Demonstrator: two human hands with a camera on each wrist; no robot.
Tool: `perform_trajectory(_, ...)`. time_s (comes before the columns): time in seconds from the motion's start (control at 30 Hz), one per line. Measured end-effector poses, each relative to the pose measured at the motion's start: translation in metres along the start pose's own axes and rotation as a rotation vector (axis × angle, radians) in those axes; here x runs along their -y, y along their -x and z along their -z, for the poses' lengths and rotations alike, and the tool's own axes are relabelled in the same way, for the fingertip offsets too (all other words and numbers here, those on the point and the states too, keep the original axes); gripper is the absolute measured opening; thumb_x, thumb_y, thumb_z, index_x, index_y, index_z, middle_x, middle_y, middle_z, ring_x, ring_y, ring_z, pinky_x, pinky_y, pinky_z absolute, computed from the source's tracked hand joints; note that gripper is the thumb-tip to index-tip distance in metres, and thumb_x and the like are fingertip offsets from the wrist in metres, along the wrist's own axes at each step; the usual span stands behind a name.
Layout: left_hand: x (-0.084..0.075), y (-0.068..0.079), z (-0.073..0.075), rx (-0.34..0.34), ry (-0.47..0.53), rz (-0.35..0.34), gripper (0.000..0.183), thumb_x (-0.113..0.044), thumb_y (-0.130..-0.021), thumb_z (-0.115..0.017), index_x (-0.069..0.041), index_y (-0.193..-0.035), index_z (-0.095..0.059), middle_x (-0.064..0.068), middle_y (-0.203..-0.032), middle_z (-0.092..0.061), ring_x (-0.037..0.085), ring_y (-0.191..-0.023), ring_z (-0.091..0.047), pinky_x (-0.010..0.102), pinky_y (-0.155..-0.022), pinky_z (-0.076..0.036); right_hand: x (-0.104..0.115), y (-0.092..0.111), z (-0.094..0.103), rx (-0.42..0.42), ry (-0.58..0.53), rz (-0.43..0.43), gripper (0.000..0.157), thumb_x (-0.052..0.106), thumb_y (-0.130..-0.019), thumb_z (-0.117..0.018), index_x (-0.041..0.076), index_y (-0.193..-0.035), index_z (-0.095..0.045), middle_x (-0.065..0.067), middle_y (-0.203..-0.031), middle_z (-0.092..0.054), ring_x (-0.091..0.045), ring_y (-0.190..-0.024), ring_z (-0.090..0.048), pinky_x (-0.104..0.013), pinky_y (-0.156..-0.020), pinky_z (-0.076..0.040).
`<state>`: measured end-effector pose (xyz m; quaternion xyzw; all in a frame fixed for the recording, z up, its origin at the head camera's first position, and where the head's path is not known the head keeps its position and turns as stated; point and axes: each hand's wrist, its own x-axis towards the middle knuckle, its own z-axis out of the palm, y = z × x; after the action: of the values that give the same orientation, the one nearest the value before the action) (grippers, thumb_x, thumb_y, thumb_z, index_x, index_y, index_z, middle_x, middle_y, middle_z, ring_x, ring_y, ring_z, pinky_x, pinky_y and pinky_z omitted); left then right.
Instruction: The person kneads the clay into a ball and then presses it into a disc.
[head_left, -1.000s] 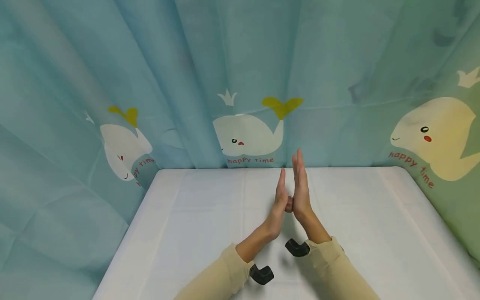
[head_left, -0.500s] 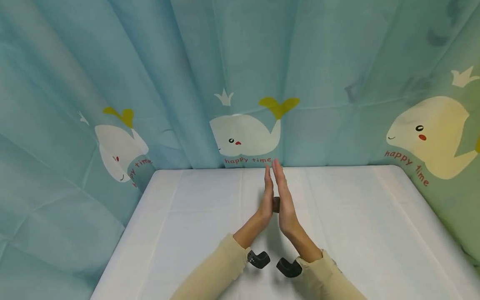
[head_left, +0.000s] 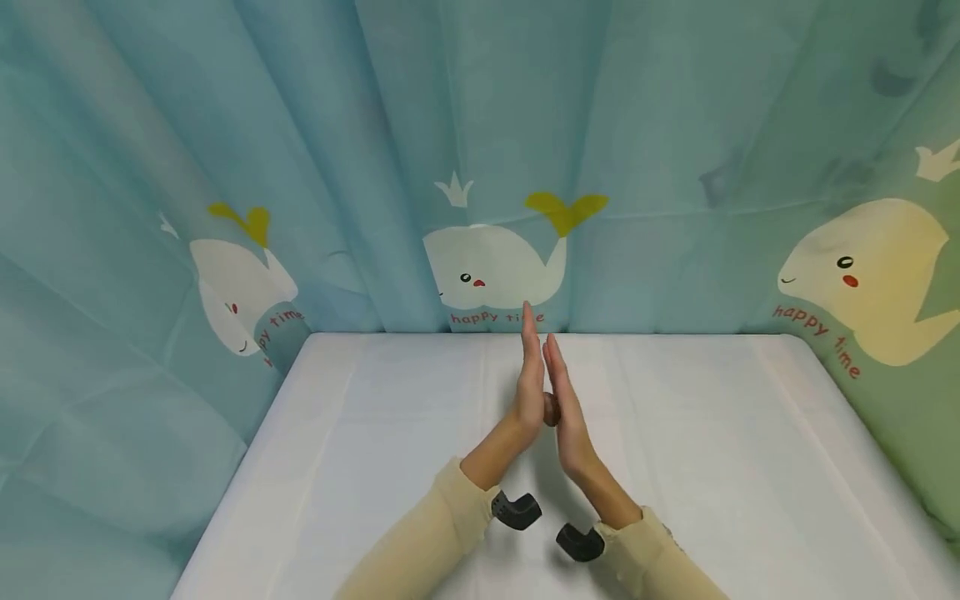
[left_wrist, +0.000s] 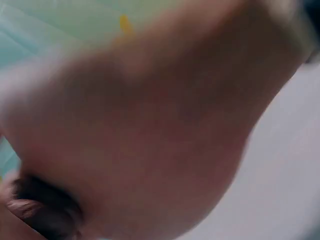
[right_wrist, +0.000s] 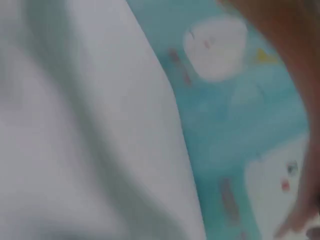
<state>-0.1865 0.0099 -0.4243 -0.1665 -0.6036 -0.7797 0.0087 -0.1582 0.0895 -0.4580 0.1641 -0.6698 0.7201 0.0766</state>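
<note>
Two palms, fingers straight and unclenched, of the left hand (head_left: pixel 531 383) and right hand (head_left: pixel 572 421) sandwich a brown lump (head_left: pixel 551 409) above the white table (head_left: pixel 690 467), short of its far edge, where even, gentle pressure should best prevent slipping.

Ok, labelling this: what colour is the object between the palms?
The object is brown, clearest in the head view.

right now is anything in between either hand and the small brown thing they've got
Nothing visible is. In the head view the small brown thing sits directly between the left hand and the right hand, seemingly against both. Its faces against the skin are hidden.
</note>
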Motion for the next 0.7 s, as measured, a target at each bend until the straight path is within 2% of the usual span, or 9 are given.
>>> perform_trajectory(0.13,0.0,-0.005,0.003,0.087,-0.142,-0.081,0.063,-0.044,-0.112,-0.01,-0.015,-0.166,0.006,0.003,-0.173,0.009,0.017,-0.157,0.007,0.051,-0.124,0.004,0.003,0.01,-0.015,-0.046,-0.096,0.056,0.056,0.036,-0.113,-0.007,0.019,-0.167,-0.006,-0.002,-0.173,-0.004,-0.007,-0.143,-0.031,-0.02,-0.109,-0.03)
perform_trajectory(0.2,-0.001,-0.002,0.002,0.124,-0.219,-0.083,0.067,-0.052,-0.11,-0.009,-0.017,-0.166,0.004,0.0,-0.173,0.006,0.015,-0.157,0.005,0.052,-0.124,0.001,0.003,0.008,-0.016,-0.094,-0.162,0.069,0.058,0.039,-0.113,-0.008,0.017,-0.167,-0.01,0.0,-0.173,-0.007,-0.007,-0.156,-0.007,-0.02,-0.12,-0.014)
perform_trajectory(0.3,-0.004,0.004,-0.006,0.169,-0.37,-0.08,0.074,-0.063,-0.106,-0.006,-0.021,-0.167,0.0,-0.004,-0.173,0.0,0.015,-0.157,0.0,0.051,-0.125,-0.004,0.004,0.005,-0.008,-0.143,-0.243,0.069,0.061,0.042,-0.113,-0.01,0.012,-0.166,-0.01,-0.001,-0.173,-0.009,-0.015,-0.158,-0.005,-0.026,-0.124,-0.011)
perform_trajectory(0.4,-0.006,0.014,-0.012,0.212,-0.442,-0.057,0.079,-0.068,-0.103,-0.003,-0.023,-0.167,-0.003,-0.008,-0.172,-0.002,0.015,-0.158,-0.002,0.05,-0.125,-0.007,0.003,0.0,0.002,-0.185,-0.322,0.013,0.062,0.046,-0.113,-0.011,0.017,-0.167,-0.008,0.001,-0.173,-0.01,-0.012,-0.157,-0.007,-0.027,-0.124,-0.013)
perform_trajectory(0.47,-0.007,0.02,-0.014,0.238,-0.425,-0.04,0.079,-0.07,-0.102,-0.002,-0.024,-0.167,-0.002,-0.01,-0.172,-0.002,0.014,-0.157,-0.001,0.051,-0.125,-0.007,0.003,-0.004,0.009,-0.191,-0.345,-0.023,0.06,0.047,-0.112,-0.011,0.024,-0.167,-0.005,0.003,-0.173,-0.007,-0.009,-0.157,-0.007,-0.023,-0.122,-0.016)
perform_trajectory(0.5,-0.007,0.021,-0.014,0.239,-0.4,-0.032,0.08,-0.071,-0.102,-0.002,-0.025,-0.167,-0.002,-0.011,-0.172,-0.001,0.013,-0.157,-0.001,0.05,-0.125,-0.007,0.003,-0.005,0.011,-0.186,-0.348,-0.036,0.059,0.048,-0.112,-0.011,0.027,-0.167,-0.004,0.003,-0.173,-0.005,-0.008,-0.156,-0.007,-0.018,-0.115,-0.027)
perform_trajectory(0.57,-0.005,0.021,-0.012,0.213,-0.33,-0.025,0.078,-0.069,-0.103,-0.005,-0.025,-0.167,-0.002,-0.011,-0.172,-0.001,0.012,-0.157,-0.002,0.05,-0.125,-0.008,0.004,-0.004,0.01,-0.16,-0.311,-0.047,0.06,0.051,-0.111,-0.011,0.03,-0.167,-0.002,0.002,-0.173,-0.004,-0.011,-0.156,-0.01,-0.012,-0.087,-0.042)
perform_trajectory(0.63,-0.002,0.017,-0.007,0.172,-0.271,-0.015,0.076,-0.068,-0.104,-0.006,-0.025,-0.167,-0.002,-0.008,-0.172,-0.001,0.013,-0.157,-0.002,0.049,-0.125,-0.009,0.006,0.0,0.005,-0.117,-0.243,-0.036,0.061,0.051,-0.111,-0.011,0.029,-0.167,-0.002,0.002,-0.173,-0.005,-0.015,-0.156,-0.011,-0.017,-0.067,-0.037)
perform_trajectory(0.7,0.004,0.013,0.0,0.138,-0.215,-0.002,0.073,-0.064,-0.106,-0.009,-0.025,-0.167,-0.001,-0.006,-0.172,0.0,0.014,-0.157,-0.001,0.049,-0.124,-0.01,0.01,0.005,-0.003,-0.094,-0.164,-0.016,0.059,0.05,-0.111,-0.01,0.031,-0.167,-0.004,0.003,-0.172,-0.008,-0.017,-0.155,-0.011,-0.023,-0.064,-0.032)
